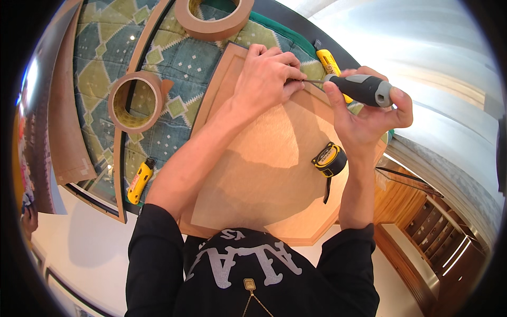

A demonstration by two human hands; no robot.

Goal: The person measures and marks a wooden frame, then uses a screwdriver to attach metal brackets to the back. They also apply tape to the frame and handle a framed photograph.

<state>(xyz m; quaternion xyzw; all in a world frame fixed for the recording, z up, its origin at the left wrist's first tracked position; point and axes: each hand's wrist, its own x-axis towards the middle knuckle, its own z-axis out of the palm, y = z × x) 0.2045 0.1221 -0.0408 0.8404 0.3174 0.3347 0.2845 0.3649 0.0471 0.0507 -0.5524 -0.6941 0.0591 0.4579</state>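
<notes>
Closest in, a yellow tape measure (328, 159) lies on the tan backing of a wooden frame (253, 174), which sits face down on a patterned cloth (179, 58). Right hand (364, 113) is wrapped tight around a screwdriver (359, 89) with a black-and-grey handle, its thin shaft level. Left hand (269, 76), fingers curled together, pinches at the tip by the frame's far edge. Beyond, a tape roll (214, 18).

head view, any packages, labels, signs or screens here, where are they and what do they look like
No packages, signs or screens in view.
Label on the tape measure: round yellow patch on its black case, lying on the wooden panel below the right hand.
</notes>
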